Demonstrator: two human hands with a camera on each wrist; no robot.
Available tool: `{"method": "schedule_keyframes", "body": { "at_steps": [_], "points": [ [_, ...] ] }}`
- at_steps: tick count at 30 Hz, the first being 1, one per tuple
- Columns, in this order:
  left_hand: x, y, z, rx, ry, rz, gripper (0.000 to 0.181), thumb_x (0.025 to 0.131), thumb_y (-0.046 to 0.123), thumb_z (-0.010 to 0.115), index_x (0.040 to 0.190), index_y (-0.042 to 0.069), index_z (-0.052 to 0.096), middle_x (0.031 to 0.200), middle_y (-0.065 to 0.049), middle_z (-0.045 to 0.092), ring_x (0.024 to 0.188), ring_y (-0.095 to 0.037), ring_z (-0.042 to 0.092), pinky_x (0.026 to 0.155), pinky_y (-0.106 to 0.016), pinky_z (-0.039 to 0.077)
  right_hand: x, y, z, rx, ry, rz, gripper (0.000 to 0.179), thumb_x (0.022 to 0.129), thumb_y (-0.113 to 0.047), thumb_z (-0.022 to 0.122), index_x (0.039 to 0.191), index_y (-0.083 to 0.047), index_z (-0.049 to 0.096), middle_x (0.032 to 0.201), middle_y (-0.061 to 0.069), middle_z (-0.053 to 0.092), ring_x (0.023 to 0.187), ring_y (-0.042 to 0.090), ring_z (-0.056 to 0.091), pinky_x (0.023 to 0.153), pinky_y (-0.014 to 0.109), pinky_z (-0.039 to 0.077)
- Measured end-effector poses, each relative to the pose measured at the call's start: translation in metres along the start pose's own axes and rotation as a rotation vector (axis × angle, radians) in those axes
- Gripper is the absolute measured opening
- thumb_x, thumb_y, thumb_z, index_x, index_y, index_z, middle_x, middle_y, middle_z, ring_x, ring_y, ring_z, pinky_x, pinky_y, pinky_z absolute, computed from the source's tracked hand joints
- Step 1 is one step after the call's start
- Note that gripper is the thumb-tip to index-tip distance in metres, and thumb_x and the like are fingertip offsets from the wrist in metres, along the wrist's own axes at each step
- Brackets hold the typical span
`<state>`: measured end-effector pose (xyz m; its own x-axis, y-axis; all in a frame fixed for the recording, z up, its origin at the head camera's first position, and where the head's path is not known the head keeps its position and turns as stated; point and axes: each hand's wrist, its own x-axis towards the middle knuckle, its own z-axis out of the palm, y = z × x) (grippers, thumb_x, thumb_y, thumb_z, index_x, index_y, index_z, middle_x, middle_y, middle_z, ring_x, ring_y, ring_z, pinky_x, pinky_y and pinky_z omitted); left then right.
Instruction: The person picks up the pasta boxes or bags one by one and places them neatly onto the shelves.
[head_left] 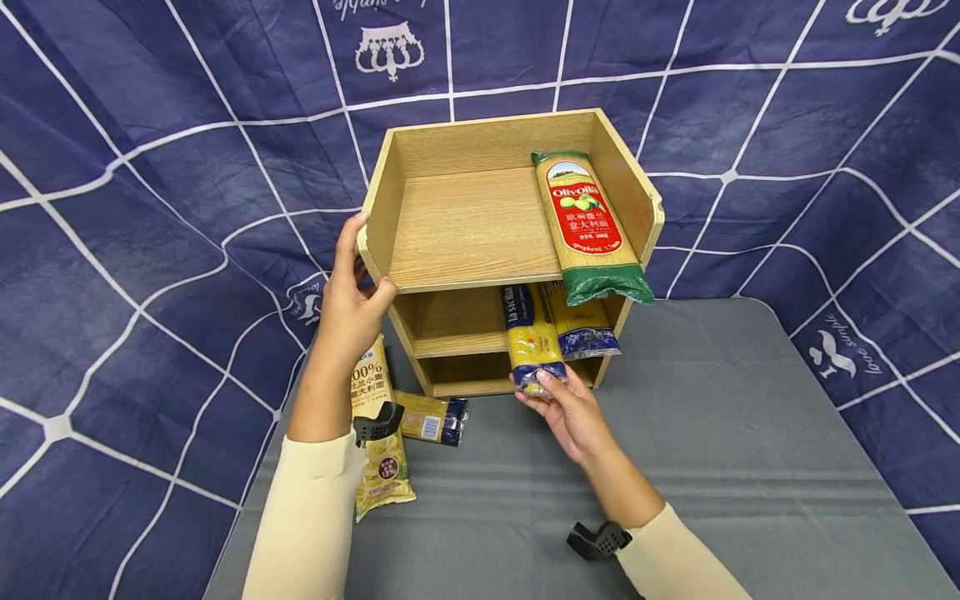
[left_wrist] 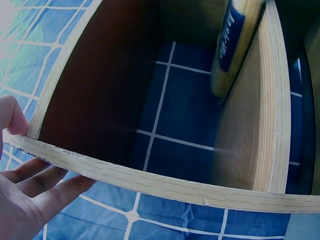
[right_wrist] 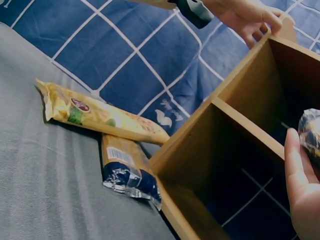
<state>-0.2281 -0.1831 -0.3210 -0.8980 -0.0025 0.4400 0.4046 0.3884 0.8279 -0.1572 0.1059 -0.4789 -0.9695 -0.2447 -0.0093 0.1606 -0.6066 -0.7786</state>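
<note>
A wooden shelf unit (head_left: 468, 229) stands upright with an open top tray and two compartments below. My left hand (head_left: 352, 308) grips its left side panel near the front corner, also seen in the left wrist view. With thumb and fingers, my right hand (head_left: 570, 417) holds the near end of a yellow and dark blue pasta pack (head_left: 534, 337), whose far end is inside the middle compartment. Beside it lies another yellow and blue pasta pack (head_left: 581, 321). On the top tray, a green-ended spaghetti pack (head_left: 585, 212) lies along the right wall, its near end overhanging the front.
Left of the shelf, a long cream-yellow pasta pack (head_left: 384, 479) and a smaller yellow and blue pack (head_left: 431, 417) lie on the grey cloth surface (head_left: 480, 517). A dark blue cloth with white lines (head_left: 247, 192) hangs behind and at both sides.
</note>
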Motion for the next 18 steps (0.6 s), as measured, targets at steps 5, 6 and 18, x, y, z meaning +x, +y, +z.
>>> {"method": "schedule_keyframes", "body": {
  "at_steps": [5,6,18],
  "points": [
    [-0.001,0.000,-0.001,-0.004,0.003,-0.003,0.084,0.087,-0.002,0.051,0.153,0.044,0.030,0.153,-0.002,0.045,0.137,-0.024,0.049,0.092,-0.053,0.054,0.004,0.001,0.000,-0.012,0.008,0.003,0.048,0.106,-0.013,0.049,0.149,-0.001,0.032,0.125,0.006,0.065,0.116,0.022,0.069,0.099,0.036,0.056],
    [-0.001,0.000,-0.001,-0.002,0.006,-0.005,0.084,0.087,-0.002,0.051,0.153,0.045,0.030,0.153,-0.002,0.045,0.137,-0.024,0.049,0.091,-0.052,0.054,0.003,0.000,0.000,-0.021,0.008,0.003,0.049,0.106,-0.014,0.049,0.150,-0.001,0.032,0.124,0.006,0.065,0.116,0.023,0.069,0.098,0.036,0.056],
    [-0.001,0.001,0.000,-0.010,0.009,-0.008,0.085,0.086,-0.002,0.051,0.153,0.045,0.030,0.153,-0.001,0.045,0.136,-0.022,0.049,0.091,-0.051,0.054,-0.014,0.006,-0.008,-0.149,-0.058,-0.015,0.052,0.102,-0.007,0.055,0.149,0.000,0.033,0.125,0.006,0.067,0.115,0.021,0.070,0.096,0.038,0.057]
  ]
}}
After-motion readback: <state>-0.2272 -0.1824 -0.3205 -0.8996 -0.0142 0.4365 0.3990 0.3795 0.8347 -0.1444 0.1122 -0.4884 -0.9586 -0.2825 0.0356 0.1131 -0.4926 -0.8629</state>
